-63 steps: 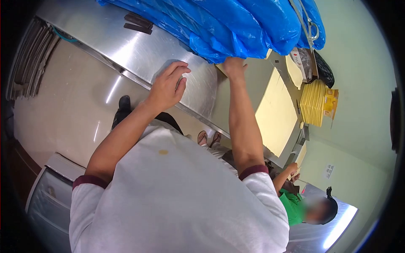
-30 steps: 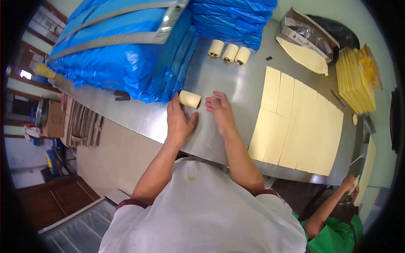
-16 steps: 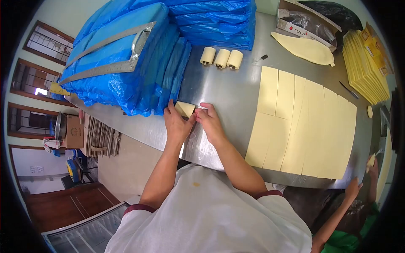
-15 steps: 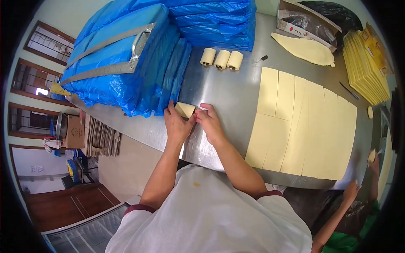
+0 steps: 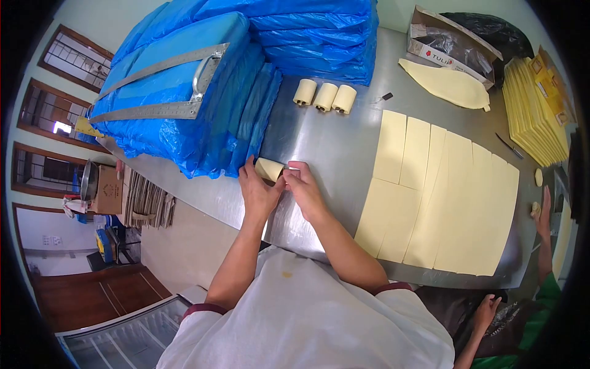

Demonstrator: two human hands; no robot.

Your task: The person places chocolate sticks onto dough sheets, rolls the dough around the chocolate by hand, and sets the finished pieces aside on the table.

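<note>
A small pale dough roll [image 5: 268, 168] lies on the metal table, curled over between my two hands. My left hand [image 5: 258, 194] grips its left end and near side, with thumb and fingers closed around it. At the right end, the fingers of my right hand [image 5: 304, 192] pinch the dough; the fingertips partly hide what they hold. Farther back stand three finished-looking dough rolls [image 5: 326, 96] in a row, with dark filling showing at their near ends. To the right, a flat dough sheet [image 5: 455, 203] is cut into several strips and pieces.
Blue plastic-wrapped stacks [image 5: 246, 92] rise at the left and back, with a metal set square [image 5: 153, 114] on top. A dough offcut [image 5: 448, 86], an open carton [image 5: 452, 46], a knife [image 5: 510, 146] and yellow packs [image 5: 531, 111] lie right. A co-worker's hand [image 5: 485, 312] is at lower right.
The dough between my hands has curled over further, its top now rounded. My hands stay in nearly the same place. A co-worker's nearer hand has dropped away from the table edge.
</note>
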